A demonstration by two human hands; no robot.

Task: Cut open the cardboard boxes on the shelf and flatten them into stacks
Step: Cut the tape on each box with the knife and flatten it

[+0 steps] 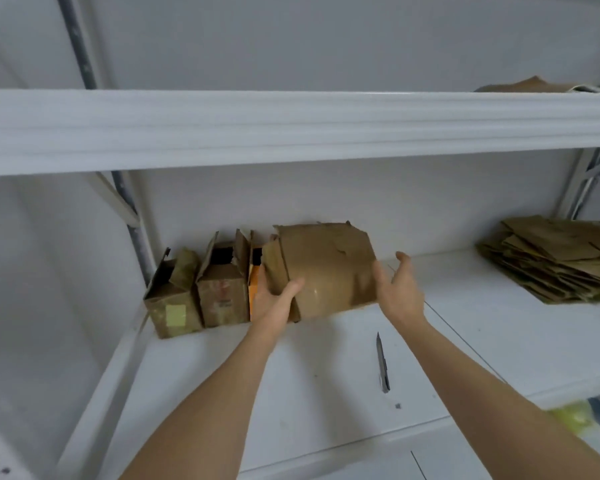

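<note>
A worn brown cardboard box [326, 268] sits tilted at the back of the white shelf [326, 393]. My left hand [274, 299] grips its lower left corner, thumb on the front face. My right hand [399, 289] is at the box's right side with fingers straight, touching or just off the edge. Left of it stand an orange box [254, 296], mostly hidden, and two open-topped brown boxes [222, 289] [172, 299]. A utility knife [382, 363] lies on the shelf in front, blade pointing away. A stack of flattened cardboard [555, 261] lies at the right.
The upper shelf beam [291, 129] runs across above the boxes, with more flattened cardboard [534, 87] on top at the right. A grey upright post [136, 233] stands at the back left. Something yellow-green [572, 415] shows below the shelf at the right.
</note>
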